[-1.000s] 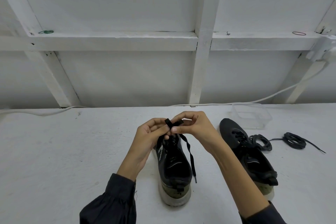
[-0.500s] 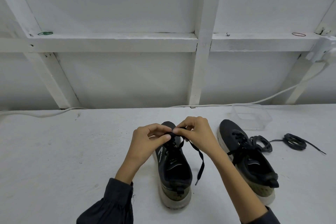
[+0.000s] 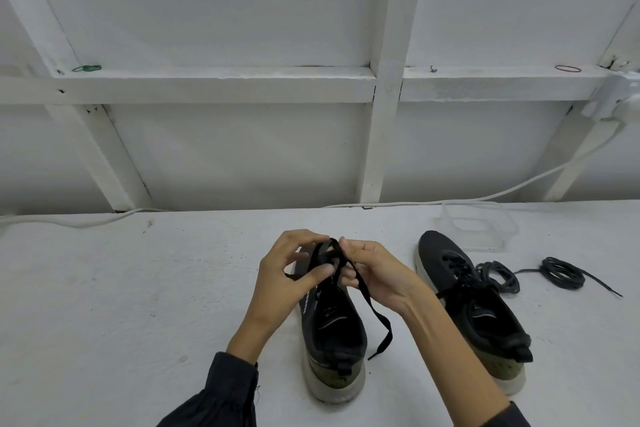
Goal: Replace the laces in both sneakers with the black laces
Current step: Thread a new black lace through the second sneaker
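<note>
Two black sneakers with white soles stand on the white table, heels towards me. Over the left sneaker [image 3: 332, 329] both hands work a flat black lace [image 3: 367, 298]. My left hand [image 3: 287, 274] pinches a loop of it near the top. My right hand [image 3: 374, 270] holds the crossing strand, and one loose end hangs down past the shoe's right side. The toe of this shoe is hidden behind my hands. The right sneaker [image 3: 478, 308] stands untouched with a dark lace in its eyelets.
Two coils of dark round laces lie right of the right sneaker, one [image 3: 498, 277] against it and one [image 3: 562, 272] further out. A clear plastic box [image 3: 481, 225] sits behind them. A white cable [image 3: 415, 203] runs along the wall.
Both hands have spread slightly and lifted a loop of the lace above the left sneaker. The hanging end has swung a little lower to the right.
</note>
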`<state>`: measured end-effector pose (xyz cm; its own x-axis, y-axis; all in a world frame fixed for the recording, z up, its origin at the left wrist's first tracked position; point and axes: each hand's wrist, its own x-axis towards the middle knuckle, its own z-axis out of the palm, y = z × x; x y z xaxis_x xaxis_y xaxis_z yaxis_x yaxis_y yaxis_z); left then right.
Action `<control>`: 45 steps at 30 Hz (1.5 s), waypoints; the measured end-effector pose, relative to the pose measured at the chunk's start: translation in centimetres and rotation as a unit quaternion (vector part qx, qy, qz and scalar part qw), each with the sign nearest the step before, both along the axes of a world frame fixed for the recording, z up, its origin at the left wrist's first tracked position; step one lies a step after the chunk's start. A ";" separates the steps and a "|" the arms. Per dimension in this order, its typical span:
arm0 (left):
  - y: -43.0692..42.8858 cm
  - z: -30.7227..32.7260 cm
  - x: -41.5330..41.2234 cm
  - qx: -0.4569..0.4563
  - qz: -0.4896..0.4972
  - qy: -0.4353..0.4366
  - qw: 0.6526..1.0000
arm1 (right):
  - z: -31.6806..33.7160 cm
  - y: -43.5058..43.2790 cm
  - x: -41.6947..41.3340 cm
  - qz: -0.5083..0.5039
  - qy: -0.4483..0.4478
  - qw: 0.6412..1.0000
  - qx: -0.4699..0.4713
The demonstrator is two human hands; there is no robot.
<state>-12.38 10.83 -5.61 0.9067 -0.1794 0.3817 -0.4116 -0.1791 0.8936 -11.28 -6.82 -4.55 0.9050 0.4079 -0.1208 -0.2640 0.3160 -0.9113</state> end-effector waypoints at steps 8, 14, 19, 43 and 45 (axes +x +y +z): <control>0.2 -0.4 -0.2 -0.078 0.058 0.023 0.995 | -0.2 -0.6 -0.1 -0.033 -0.029 0.997 -0.068; 3.7 -0.7 0.2 -0.098 0.080 0.130 0.983 | -1.0 -4.5 0.1 -0.089 -0.037 0.960 -0.264; 7.1 -1.7 0.2 -0.028 0.081 0.229 0.970 | -1.6 -7.0 -0.4 -0.076 -0.033 0.930 -0.359; 6.8 -6.7 0.0 0.170 -0.007 0.320 0.932 | -6.7 -5.1 -0.9 0.034 -0.037 0.883 -0.467; 5.7 -6.4 0.0 0.070 0.022 0.305 0.950 | -7.1 -4.9 -0.6 -0.044 -0.051 0.901 -0.428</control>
<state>-12.43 16.52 -12.03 0.9591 -0.1472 -0.2417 0.1852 -0.3190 0.9295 -11.85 -11.73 -11.66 0.9536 0.1316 -0.2708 -0.1725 -0.4983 -0.8497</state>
